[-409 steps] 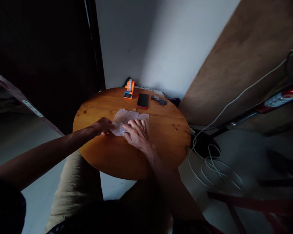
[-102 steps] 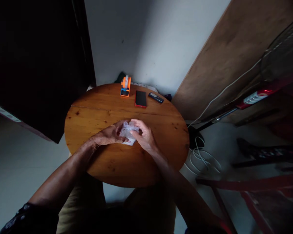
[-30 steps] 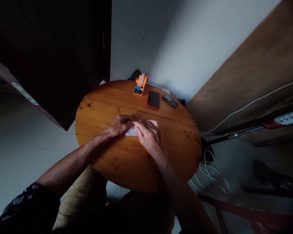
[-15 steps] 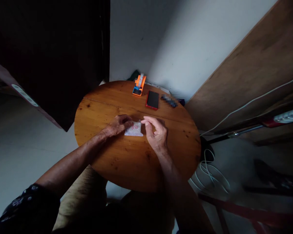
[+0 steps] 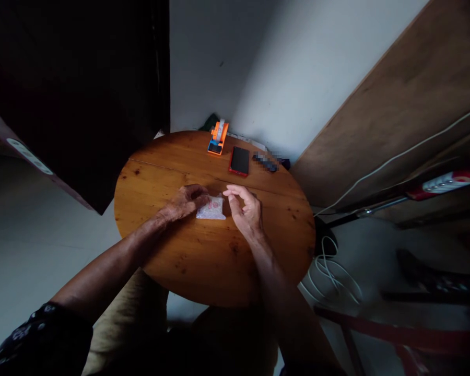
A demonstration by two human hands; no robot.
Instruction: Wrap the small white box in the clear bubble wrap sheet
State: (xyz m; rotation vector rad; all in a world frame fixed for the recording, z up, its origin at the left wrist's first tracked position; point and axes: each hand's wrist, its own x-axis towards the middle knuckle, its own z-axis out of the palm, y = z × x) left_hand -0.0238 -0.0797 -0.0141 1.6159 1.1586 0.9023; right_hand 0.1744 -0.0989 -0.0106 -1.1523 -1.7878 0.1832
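A small, whitish packet (image 5: 211, 210) wrapped in what looks like clear bubble wrap, with red marks on top, lies flat on the round wooden table (image 5: 203, 261). At its upper left, my left hand (image 5: 188, 201) grips the packet, with thumb and fingers closed at its edge; part of that edge is hidden under them. My right hand (image 5: 247, 211) hovers just right of the packet, apart from it. Its fingers are curved, and a gap shows between thumb and forefinger. I see nothing held in it.
Toward the back of the table stand an orange tape dispenser (image 5: 218, 137), a red-edged phone (image 5: 239, 161) and a dark, blurred-out object (image 5: 265, 161). A wall rises behind. White cable (image 5: 329, 266) coils on the floor at right, and a dark cabinet (image 5: 74, 94) stands at left.
The whole view has shifted slightly, so everything sits a little further left. Both hands keep nearly the same places around the packet.
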